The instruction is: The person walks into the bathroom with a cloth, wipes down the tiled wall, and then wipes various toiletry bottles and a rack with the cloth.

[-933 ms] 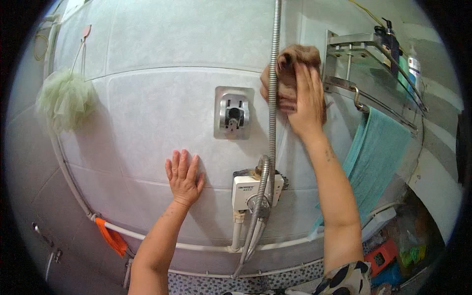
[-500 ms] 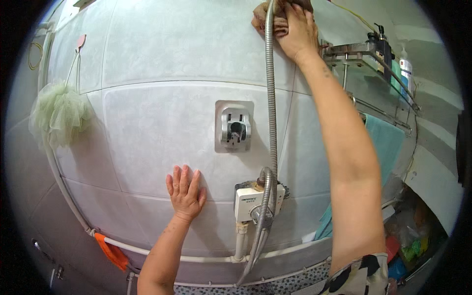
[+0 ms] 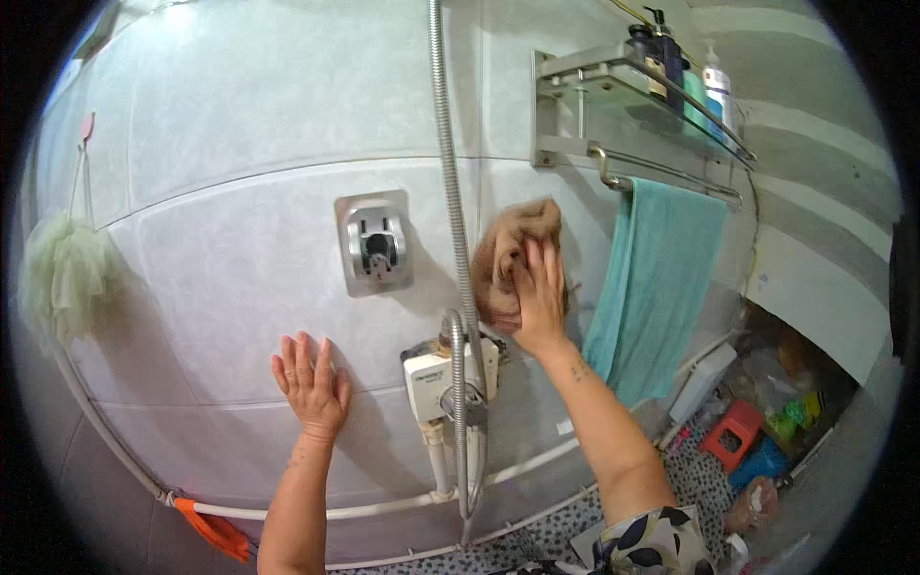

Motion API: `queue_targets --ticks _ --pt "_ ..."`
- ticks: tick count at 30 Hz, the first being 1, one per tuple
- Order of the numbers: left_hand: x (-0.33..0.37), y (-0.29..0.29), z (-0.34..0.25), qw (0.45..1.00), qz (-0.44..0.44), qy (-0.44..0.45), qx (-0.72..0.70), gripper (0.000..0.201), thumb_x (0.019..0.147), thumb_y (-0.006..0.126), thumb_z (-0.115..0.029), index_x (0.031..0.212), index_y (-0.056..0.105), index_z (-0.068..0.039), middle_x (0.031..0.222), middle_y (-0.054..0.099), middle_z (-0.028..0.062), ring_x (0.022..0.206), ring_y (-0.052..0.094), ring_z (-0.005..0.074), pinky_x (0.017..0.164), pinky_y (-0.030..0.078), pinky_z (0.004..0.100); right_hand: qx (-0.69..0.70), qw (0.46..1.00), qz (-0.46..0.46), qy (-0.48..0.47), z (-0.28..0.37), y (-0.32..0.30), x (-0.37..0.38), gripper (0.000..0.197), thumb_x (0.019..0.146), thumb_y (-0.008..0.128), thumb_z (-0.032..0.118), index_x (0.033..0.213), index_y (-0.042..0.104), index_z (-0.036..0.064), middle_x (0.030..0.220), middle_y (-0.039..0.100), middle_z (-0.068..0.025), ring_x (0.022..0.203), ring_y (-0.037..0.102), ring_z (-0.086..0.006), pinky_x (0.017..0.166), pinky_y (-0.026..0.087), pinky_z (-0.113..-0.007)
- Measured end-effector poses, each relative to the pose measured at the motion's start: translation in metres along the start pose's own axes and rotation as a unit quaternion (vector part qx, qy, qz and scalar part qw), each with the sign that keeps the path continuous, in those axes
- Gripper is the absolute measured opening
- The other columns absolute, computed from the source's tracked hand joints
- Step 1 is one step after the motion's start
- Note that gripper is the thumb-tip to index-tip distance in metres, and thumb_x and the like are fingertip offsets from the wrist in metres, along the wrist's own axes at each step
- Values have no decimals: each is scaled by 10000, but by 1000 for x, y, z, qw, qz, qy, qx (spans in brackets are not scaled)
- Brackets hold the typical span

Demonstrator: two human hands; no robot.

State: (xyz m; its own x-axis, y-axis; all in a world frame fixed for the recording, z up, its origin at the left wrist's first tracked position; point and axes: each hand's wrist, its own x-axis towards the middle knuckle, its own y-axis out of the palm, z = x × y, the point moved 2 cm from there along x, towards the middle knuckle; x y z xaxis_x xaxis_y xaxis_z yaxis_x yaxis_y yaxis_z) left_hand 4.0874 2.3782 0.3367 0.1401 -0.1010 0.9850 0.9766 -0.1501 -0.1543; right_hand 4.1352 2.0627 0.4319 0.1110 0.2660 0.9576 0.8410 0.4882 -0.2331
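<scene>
My right hand (image 3: pixel 541 305) presses a bunched brown cloth (image 3: pixel 503 268) against the grey wall tiles, just right of the metal shower hose (image 3: pixel 448 134). Its palm lies over the cloth, which sticks out above and to the left of the fingers. My left hand (image 3: pixel 314 391) rests flat on the tiles with its fingers apart and holds nothing. Between the two hands, the silver shower bracket (image 3: pixel 376 244) is fixed to the wall. Below the bracket sits the white shower valve box (image 3: pixel 429 383), with the hose looping in front of it.
A glass shelf (image 3: pixel 623 105) with several bottles juts out at the upper right, a teal towel (image 3: pixel 656 287) hanging beneath. A green mesh sponge (image 3: pixel 67 278) hangs at left. An orange cloth (image 3: pixel 213 529) hangs on the low white pipe (image 3: pixel 374 508). A red stool (image 3: pixel 732 433) stands lower right.
My right hand has come down the wall with the brown cloth, from the top beside the hose to near the valve. The view has shifted right; my left hand stays flat on the tiles.
</scene>
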Motion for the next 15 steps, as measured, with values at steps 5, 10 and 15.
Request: queue_targets --ticks 5,10,15 --pt "-3 -5 5 1000 -2 -6 3 494 795 508 -214 1277 448 -127 1393 324 136 1327 222 331 1083 100 479 -45 981 135 133 -3 14 -119 839 712 686 243 1346 212 -33 1419 135 -236 1314 113 -421 1057 165 -495" --pt "-3 3 0 1000 -12 -1 -4 474 804 497 -217 1268 459 -128 1393 321 136 1328 222 325 1086 89 475 -33 931 221 287 -16 32 -238 784 739 669 226 1337 234 -34 1405 151 -260 1310 109 -432 1059 167 -496" --pt "-5 -8 9 1000 -14 3 -12 457 796 508 -190 1248 483 -128 1381 343 131 1321 241 322 1083 111 472 20 983 84 160 2 15 -132 729 715 673 194 1316 315 -12 1399 212 -234 1310 133 -424 1062 153 -505"
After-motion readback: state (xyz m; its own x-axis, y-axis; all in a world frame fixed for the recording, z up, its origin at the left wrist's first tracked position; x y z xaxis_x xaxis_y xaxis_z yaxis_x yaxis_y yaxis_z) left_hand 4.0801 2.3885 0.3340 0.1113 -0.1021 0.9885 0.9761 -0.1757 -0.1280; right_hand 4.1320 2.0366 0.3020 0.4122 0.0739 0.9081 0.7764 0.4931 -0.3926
